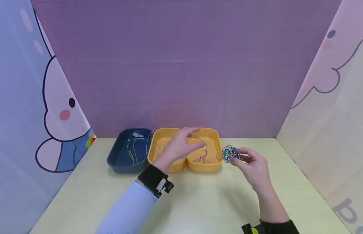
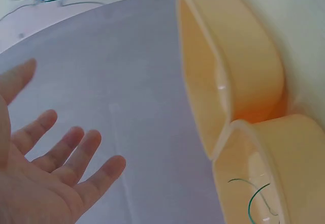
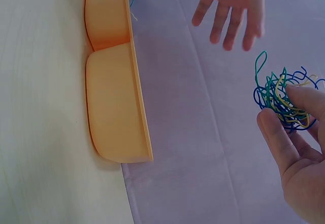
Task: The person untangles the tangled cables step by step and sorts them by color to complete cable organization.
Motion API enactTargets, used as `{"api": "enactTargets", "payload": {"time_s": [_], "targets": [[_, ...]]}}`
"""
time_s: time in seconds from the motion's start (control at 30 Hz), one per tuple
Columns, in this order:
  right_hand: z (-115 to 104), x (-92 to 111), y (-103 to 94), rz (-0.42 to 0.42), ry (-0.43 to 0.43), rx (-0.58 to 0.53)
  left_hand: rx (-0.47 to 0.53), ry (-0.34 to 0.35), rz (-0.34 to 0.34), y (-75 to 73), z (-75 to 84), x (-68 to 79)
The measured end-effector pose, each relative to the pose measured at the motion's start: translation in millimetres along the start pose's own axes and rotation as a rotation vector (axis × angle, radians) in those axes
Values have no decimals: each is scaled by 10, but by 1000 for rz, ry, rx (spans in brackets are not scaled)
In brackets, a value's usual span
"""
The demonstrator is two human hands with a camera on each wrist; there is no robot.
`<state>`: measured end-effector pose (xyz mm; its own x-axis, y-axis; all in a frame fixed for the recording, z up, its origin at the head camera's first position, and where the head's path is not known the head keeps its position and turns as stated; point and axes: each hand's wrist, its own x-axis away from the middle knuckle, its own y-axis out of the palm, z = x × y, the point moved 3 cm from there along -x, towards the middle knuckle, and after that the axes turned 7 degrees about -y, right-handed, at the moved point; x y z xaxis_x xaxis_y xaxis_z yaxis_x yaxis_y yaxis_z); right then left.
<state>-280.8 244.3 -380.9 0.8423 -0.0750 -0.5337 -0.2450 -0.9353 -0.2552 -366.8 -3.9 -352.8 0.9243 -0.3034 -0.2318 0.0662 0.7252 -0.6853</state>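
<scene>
My right hand [image 1: 252, 165] pinches a tangled ball of thin wires [image 1: 230, 153], blue, green and yellow, between thumb and fingers. It holds the ball in the air beside the right end of the trays; a green loop sticks out of the tangle in the right wrist view. My left hand [image 1: 181, 144] is raised over the two yellow trays, fingers spread and nothing in its grasp. In the left wrist view its palm and separate fingers [image 2: 109, 170] show plainly, apart from the ball.
Three trays stand in a row along the back of the pale table [image 1: 199, 201]: a navy tray [image 1: 127, 169] with yellowish strands, a middle yellow tray [image 1: 176, 167] with a few strands, and a right yellow tray [image 1: 204, 167] with dark strands. A purple backdrop [image 1: 181, 71] rises behind.
</scene>
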Motion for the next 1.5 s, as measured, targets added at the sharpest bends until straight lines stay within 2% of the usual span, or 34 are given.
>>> {"api": "enactTargets", "payload": {"time_s": [0.13,0.33,0.5,0.57,0.73,0.83,1.03,1.3,1.5], "targets": [[19,-3,12,-10,-3,-17,73,18,45,-144,-57,152],[32,2,23,-11,3,-33,238,31,93,-302,-181,402],[-225,39,51,-21,21,-11,312,67,121,-380,-315,589],[-324,51,66,-24,31,0,337,61,142,-421,-329,668],[-264,45,77,-32,16,-1,433,29,156,-507,-294,862],[-146,30,84,-39,17,-24,457,28,145,-465,-376,867],[-2,23,86,-25,20,-45,451,56,127,-294,-513,758],[-22,54,171,-54,13,-63,471,97,89,-110,-404,747],[-39,80,281,-101,26,-92,496,52,43,43,-300,760]]}}
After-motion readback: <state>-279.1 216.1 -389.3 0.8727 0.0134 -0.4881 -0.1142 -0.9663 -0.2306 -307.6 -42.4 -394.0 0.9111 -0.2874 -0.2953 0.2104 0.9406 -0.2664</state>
